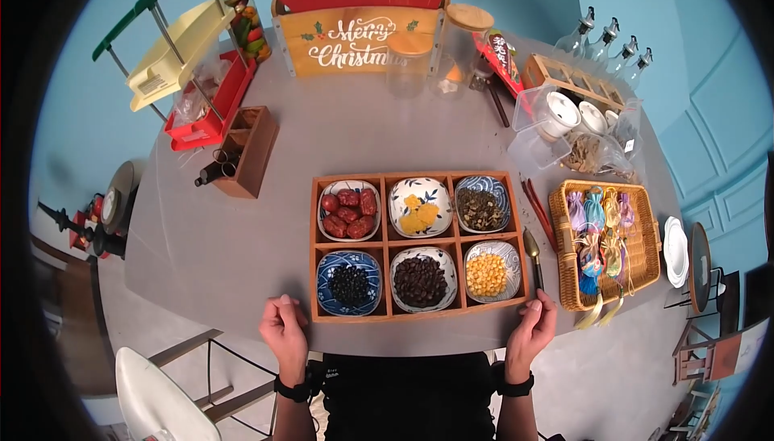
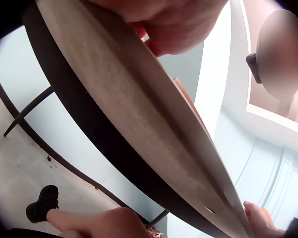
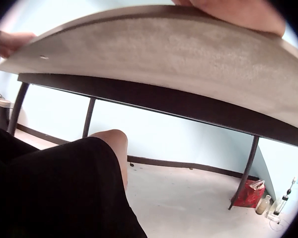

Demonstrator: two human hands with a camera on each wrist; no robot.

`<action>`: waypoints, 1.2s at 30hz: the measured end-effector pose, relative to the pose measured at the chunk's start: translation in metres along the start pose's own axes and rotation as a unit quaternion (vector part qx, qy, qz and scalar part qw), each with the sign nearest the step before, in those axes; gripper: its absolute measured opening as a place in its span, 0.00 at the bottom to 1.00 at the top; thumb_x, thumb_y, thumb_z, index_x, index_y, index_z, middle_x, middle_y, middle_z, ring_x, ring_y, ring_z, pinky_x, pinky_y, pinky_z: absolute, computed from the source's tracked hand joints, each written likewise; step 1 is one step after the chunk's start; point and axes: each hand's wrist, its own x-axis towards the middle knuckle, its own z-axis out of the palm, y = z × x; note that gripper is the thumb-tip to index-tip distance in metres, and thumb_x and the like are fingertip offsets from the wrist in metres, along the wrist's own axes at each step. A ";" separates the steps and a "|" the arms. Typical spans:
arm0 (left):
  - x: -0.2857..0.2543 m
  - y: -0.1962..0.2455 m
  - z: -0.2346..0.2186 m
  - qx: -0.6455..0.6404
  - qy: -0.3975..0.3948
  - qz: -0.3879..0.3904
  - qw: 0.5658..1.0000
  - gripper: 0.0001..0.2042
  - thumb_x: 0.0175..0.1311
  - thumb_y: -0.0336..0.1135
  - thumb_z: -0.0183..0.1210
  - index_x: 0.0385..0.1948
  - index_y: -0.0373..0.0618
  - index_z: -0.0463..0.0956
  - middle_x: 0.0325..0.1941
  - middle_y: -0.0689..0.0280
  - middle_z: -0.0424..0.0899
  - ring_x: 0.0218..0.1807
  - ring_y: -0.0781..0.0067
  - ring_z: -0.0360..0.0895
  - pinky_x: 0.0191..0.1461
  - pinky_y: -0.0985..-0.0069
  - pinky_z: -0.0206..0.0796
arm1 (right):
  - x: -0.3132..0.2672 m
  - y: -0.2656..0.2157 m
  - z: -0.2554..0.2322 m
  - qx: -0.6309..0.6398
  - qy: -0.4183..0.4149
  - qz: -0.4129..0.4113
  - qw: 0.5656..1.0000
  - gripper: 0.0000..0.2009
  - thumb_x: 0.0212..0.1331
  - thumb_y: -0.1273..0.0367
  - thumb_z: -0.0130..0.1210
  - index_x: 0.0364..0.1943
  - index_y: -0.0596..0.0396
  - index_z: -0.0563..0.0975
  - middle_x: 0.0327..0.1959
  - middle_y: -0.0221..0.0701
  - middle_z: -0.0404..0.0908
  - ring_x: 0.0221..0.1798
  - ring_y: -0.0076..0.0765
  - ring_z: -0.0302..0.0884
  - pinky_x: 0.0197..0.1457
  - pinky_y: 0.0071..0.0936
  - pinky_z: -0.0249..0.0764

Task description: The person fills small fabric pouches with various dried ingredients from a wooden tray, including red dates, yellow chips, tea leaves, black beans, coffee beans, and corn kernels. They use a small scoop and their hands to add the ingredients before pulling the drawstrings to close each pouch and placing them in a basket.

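My left hand (image 1: pixel 285 330) rests at the table's front edge, left of a wooden tray (image 1: pixel 387 317), its fingers loosely curled round nothing. At the same edge on the right lies my right hand (image 1: pixel 534 330), also loosely curled, with its fingertips right by the dark handle of a small spoon (image 1: pixel 532 249). Six patterned bowls sit in the tray's compartments. The back row holds red dates (image 1: pixel 348 214), yellow pieces (image 1: pixel 419 214) and a dark dried herb (image 1: pixel 480 210). In front are black beans (image 1: pixel 350 284), dark brown beans (image 1: pixel 420 281) and yellow corn kernels (image 1: pixel 486 275).
Right of the tray, a wicker basket (image 1: pixel 562 288) holds small tasselled pouches, with red tongs (image 1: pixel 538 211) beside it. Further back stand plastic containers (image 1: pixel 538 147), glass jars (image 1: pixel 409 70) and a Christmas box (image 1: pixel 347 42). A wooden caddy (image 1: pixel 256 155) stands on the left.
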 end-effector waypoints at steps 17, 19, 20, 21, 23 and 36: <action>0.001 -0.001 -0.004 0.000 0.000 -0.001 1.000 0.11 0.71 0.31 0.51 0.26 0.39 0.72 0.14 0.71 0.71 0.18 0.86 0.66 0.24 0.85 0.56 | -0.002 0.002 0.001 -0.029 0.015 0.020 0.999 0.13 0.69 0.71 0.46 0.50 0.67 0.73 0.36 0.29 0.72 0.34 0.20 0.67 0.40 0.18 0.67; 0.000 0.003 -0.003 -0.002 -0.005 -0.009 1.000 0.11 0.71 0.31 0.51 0.26 0.39 0.72 0.14 0.71 0.71 0.18 0.86 0.66 0.25 0.85 0.57 | -0.001 0.000 0.000 -0.037 0.008 0.029 0.999 0.13 0.69 0.71 0.46 0.51 0.67 0.73 0.37 0.29 0.72 0.34 0.20 0.67 0.40 0.18 0.67; 0.001 0.004 -0.002 0.002 -0.005 -0.012 1.000 0.11 0.71 0.31 0.51 0.26 0.39 0.72 0.14 0.71 0.71 0.18 0.86 0.66 0.25 0.85 0.57 | 0.000 -0.001 0.001 -0.041 0.004 0.032 0.999 0.14 0.69 0.71 0.45 0.51 0.67 0.73 0.37 0.29 0.72 0.34 0.20 0.67 0.40 0.18 0.67; 0.000 0.004 -0.001 0.000 -0.008 -0.020 1.000 0.11 0.71 0.31 0.51 0.26 0.39 0.72 0.14 0.71 0.71 0.18 0.86 0.66 0.24 0.85 0.56 | -0.001 -0.002 0.000 -0.045 0.000 0.037 0.998 0.14 0.69 0.71 0.45 0.51 0.67 0.73 0.37 0.29 0.72 0.34 0.20 0.67 0.40 0.18 0.67; 0.000 0.003 -0.004 0.005 -0.028 -0.033 0.999 0.10 0.71 0.31 0.50 0.29 0.37 0.74 0.18 0.71 0.73 0.21 0.86 0.66 0.27 0.85 0.58 | 0.003 -0.005 0.001 -0.083 -0.022 0.020 0.996 0.15 0.69 0.70 0.45 0.53 0.68 0.73 0.38 0.31 0.72 0.36 0.23 0.68 0.42 0.20 0.67; 0.006 0.064 0.023 0.018 -0.279 -0.060 0.958 0.28 0.73 0.34 0.36 0.72 0.33 0.42 0.77 0.51 0.48 0.77 0.58 0.46 0.77 0.71 0.34 | 0.013 -0.051 -0.001 -0.162 -0.165 0.035 0.972 0.17 0.71 0.66 0.44 0.54 0.67 0.73 0.45 0.39 0.74 0.47 0.38 0.72 0.54 0.30 0.68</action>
